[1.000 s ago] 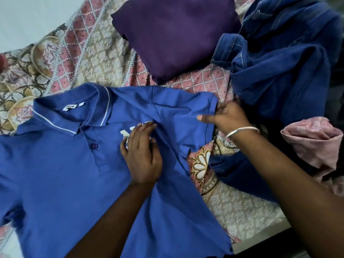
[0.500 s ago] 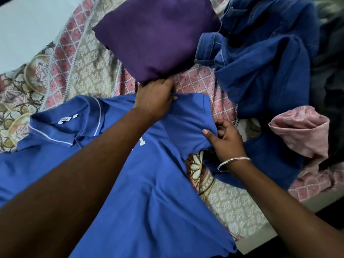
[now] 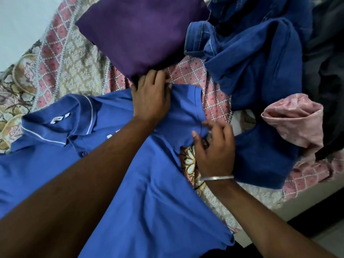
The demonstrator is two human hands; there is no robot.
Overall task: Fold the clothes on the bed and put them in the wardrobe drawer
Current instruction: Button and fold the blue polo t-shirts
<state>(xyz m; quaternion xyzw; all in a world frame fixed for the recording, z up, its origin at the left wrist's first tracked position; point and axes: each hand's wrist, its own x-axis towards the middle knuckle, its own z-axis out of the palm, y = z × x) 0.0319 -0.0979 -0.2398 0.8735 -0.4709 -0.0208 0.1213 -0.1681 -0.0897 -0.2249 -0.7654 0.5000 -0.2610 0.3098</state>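
A blue polo shirt (image 3: 149, 202) with a white-trimmed collar lies face up on the patterned bedspread (image 3: 65, 67). My left hand (image 3: 151, 97) reaches across it and grips the top edge of its right sleeve at the shoulder. My right hand (image 3: 214, 148), a metal bangle on the wrist, pinches the lower hem of that same sleeve between thumb and fingers. The sleeve is stretched between both hands. My left forearm hides most of the white chest print.
A folded purple garment (image 3: 141, 34) lies just beyond my left hand. Blue denim and dark blue clothes (image 3: 256, 58) are heaped at the upper right, a pink garment (image 3: 294, 120) beside them. The bed's edge (image 3: 297, 203) runs along the lower right.
My left hand left the shirt's chest and reached up to the sleeve's top edge. My right hand moved from the sleeve's outer end down to its lower hem.
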